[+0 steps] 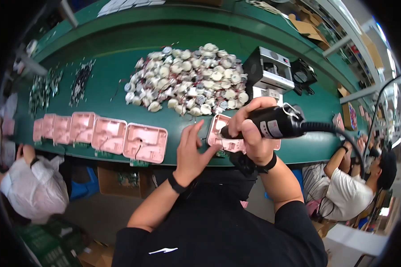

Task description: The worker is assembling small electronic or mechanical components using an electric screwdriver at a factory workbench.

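Note:
My right hand [255, 131] is wrapped round a black corded electric screwdriver [274, 123], its tip end pointing left and down over a pink plastic housing [231, 144]. Much of that housing is hidden by the hand and tool; a whitish round part seems to sit inside it. Beside the housing's left edge, my left hand [192, 153] has its fingers apart, the thumb reaching to the near left corner. Whether the thumb touches it, I cannot tell. A bit of green circuit board [221, 153] shows under the near edge.
Several open pink housings [145, 142] stand in a row to the left. A large heap of white round wired parts [187, 78] lies beyond my hands. A black and silver box [268, 71] stands behind the screwdriver, whose cord [338, 130] runs right. Co-workers sit at both sides.

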A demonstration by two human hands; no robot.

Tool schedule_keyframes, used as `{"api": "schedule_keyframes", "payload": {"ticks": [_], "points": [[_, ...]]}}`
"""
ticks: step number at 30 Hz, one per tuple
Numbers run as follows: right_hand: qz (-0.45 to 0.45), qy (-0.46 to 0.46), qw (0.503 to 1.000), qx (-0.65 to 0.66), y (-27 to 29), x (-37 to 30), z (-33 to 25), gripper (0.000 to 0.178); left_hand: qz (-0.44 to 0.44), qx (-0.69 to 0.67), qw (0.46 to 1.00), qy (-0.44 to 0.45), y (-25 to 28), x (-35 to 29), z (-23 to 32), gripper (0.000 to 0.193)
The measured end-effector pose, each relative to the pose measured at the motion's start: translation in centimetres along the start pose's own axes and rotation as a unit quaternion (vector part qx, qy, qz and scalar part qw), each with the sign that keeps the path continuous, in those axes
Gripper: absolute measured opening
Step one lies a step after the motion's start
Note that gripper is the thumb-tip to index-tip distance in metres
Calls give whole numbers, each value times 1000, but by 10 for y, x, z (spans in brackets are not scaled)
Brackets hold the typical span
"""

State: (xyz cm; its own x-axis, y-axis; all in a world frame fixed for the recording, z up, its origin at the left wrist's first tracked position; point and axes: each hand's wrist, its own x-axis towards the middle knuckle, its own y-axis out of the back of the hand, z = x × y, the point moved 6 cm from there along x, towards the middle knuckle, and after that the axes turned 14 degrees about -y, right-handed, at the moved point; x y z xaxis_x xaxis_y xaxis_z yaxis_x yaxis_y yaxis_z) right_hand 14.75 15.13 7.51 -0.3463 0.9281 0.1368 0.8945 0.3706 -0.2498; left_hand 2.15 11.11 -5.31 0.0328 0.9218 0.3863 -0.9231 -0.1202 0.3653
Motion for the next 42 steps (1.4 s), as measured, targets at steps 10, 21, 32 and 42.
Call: {"api": "schedule_keyframes", "payload": {"ticks": [10,21,32,42], "points": [[128,-24,948,-290,-4,-39,16,48,-29,-189,982,-2,13,-37,28,19],[327,-45,628,-705,102,-78,61,25,-33,-111,991,68,33,-34,23,14],[366,-89,553,-743,215,-130,34,12,-27,-66,996,56,47,-55,13,15],[387,-126,392,-825,468,-96,-20,13,-5,-57,994,89,18,-38,29,15]]}}
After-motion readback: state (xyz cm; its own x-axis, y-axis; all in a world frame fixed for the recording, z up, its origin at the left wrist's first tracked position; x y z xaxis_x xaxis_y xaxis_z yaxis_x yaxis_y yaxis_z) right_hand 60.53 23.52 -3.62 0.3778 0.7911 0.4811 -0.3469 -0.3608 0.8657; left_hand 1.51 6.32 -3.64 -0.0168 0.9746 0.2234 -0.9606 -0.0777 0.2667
